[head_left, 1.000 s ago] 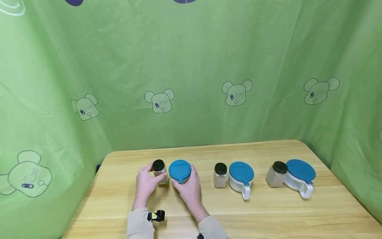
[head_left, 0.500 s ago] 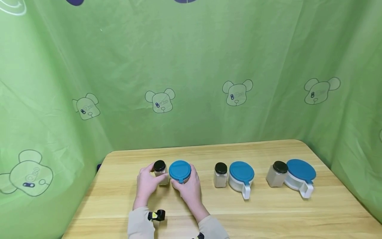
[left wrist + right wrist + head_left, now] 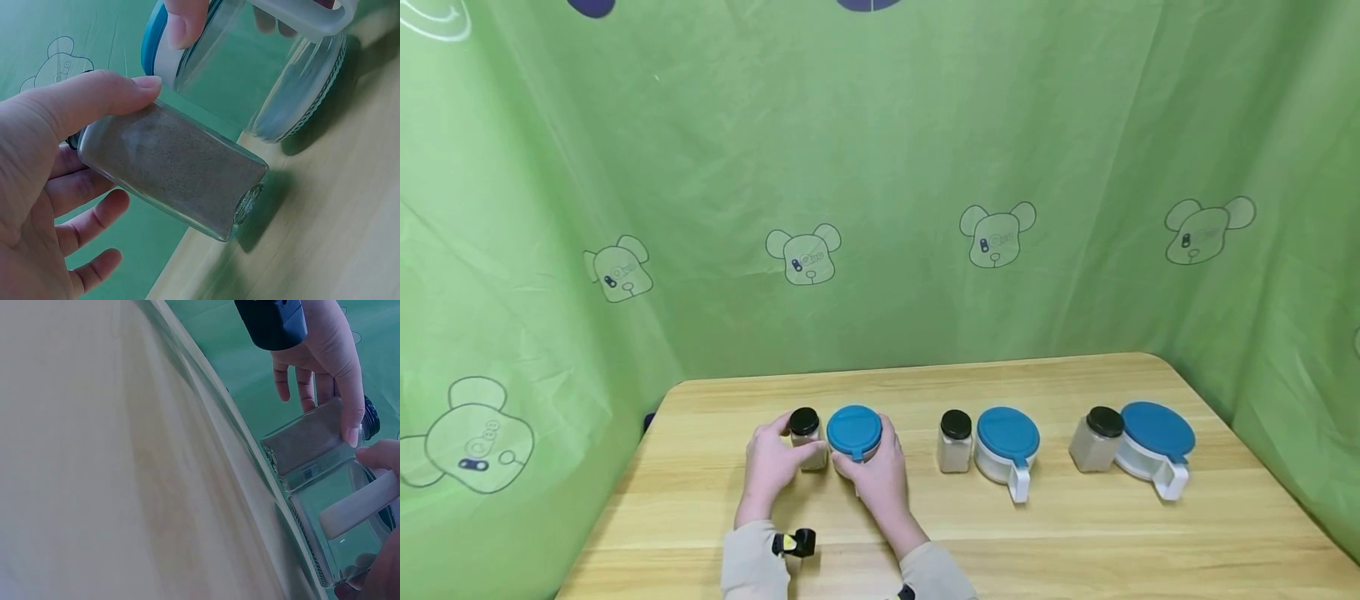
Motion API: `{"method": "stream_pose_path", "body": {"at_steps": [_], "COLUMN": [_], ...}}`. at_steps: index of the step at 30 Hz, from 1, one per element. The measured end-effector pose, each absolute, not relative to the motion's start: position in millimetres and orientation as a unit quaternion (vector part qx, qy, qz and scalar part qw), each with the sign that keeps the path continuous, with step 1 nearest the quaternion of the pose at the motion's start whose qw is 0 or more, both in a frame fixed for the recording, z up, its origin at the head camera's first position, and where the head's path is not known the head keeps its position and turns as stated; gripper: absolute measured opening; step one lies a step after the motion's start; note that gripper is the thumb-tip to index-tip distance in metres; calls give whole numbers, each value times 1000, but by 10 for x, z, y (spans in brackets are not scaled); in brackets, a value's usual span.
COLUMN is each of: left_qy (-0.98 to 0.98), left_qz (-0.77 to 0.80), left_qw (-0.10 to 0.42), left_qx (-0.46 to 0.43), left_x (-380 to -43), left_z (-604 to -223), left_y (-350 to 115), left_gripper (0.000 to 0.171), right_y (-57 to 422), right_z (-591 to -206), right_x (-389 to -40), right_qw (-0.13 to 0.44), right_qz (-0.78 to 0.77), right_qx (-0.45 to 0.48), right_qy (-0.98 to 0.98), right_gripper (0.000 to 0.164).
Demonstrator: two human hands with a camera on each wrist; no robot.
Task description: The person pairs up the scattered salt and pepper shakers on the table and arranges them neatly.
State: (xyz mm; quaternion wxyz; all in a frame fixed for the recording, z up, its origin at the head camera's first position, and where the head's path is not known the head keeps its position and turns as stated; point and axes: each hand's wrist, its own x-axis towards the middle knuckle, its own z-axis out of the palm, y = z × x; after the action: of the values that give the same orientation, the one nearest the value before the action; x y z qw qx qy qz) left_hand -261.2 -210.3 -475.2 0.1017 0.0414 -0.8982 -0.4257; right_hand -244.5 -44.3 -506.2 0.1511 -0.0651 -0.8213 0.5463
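Observation:
At the table's left, my left hand (image 3: 771,462) holds a small square glass jar (image 3: 169,162) between thumb and fingers. It has a black lid (image 3: 805,421) and grey-looking powder inside. The ring and little fingers stay off the glass. Just to its right, my right hand (image 3: 880,479) grips a round clear jar with a blue lid (image 3: 854,430) and a white handle (image 3: 359,506). The two jars stand side by side, bases close to the tabletop. In the right wrist view, only parts of the right hand show at the right edge.
Two similar pairs stand to the right: a black-lidded jar (image 3: 955,446) beside a blue-lidded jar (image 3: 1007,442), and another black-lidded jar (image 3: 1096,442) against a blue-lidded jar (image 3: 1153,442). A green curtain (image 3: 880,308) rises behind the wooden table (image 3: 1037,550).
The black-lidded jar in my left hand has shifted slightly right and nearer, closer to the blue-lidded one. My right hand has barely moved. Both holds are kept.

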Motion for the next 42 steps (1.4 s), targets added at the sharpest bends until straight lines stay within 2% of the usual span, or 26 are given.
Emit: {"method": "stream_pose_path", "body": {"at_steps": [21,42], "left_qy": [-905,-902], "left_qz": [-413,-421], "left_qw": [93,88], "left_qx": [34,27], "left_x": [-2632,-2647], "left_z": [-4788,-4816], "left_y": [-2115,-2137], "left_gripper": [65,66], "right_y": [-442,-469], "right_z": [-5075,-5069], "right_x": [-2440,-2441], "right_qw": [161,151], "right_qz": [547,524], "right_qx": [-54,-59], "right_qy": [-820,-836], "right_gripper": [92,96]}}
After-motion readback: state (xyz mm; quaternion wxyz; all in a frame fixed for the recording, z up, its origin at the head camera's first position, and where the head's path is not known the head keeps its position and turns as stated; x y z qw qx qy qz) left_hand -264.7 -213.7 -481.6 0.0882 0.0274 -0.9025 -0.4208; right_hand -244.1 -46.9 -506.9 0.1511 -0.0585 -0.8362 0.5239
